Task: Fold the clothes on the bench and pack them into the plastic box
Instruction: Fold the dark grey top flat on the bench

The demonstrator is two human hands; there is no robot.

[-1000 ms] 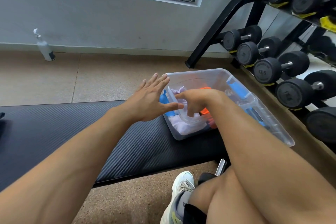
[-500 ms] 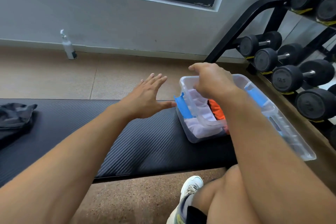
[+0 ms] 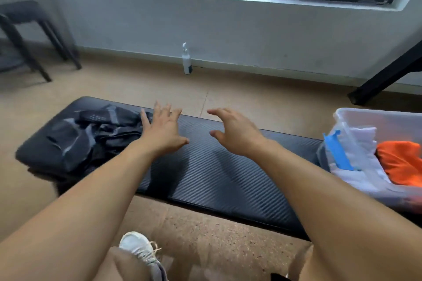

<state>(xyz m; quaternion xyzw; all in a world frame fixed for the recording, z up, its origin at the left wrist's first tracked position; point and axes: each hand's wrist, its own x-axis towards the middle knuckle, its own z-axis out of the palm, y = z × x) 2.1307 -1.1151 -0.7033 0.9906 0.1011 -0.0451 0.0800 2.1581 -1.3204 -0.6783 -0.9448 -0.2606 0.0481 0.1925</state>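
A crumpled black and grey garment (image 3: 91,137) lies on the left end of the black padded bench (image 3: 219,173). My left hand (image 3: 163,129) hovers just right of it with fingers spread, holding nothing. My right hand (image 3: 233,131) hangs over the bench's middle, fingers loosely curved and empty. At the right edge stands the clear plastic box (image 3: 374,121) with a blue latch, holding folded white clothes (image 3: 363,162) and an orange garment (image 3: 402,161).
A white spray bottle (image 3: 186,61) stands on the floor by the wall. A dark stool (image 3: 29,36) is at the far left, and a black rack leg (image 3: 386,75) slants at the right. My white shoe (image 3: 139,248) and knees are below the bench.
The view has swung left, away from the box. My right hand has left the box and come over the bench's middle. My left hand has moved left, close to the black garment.
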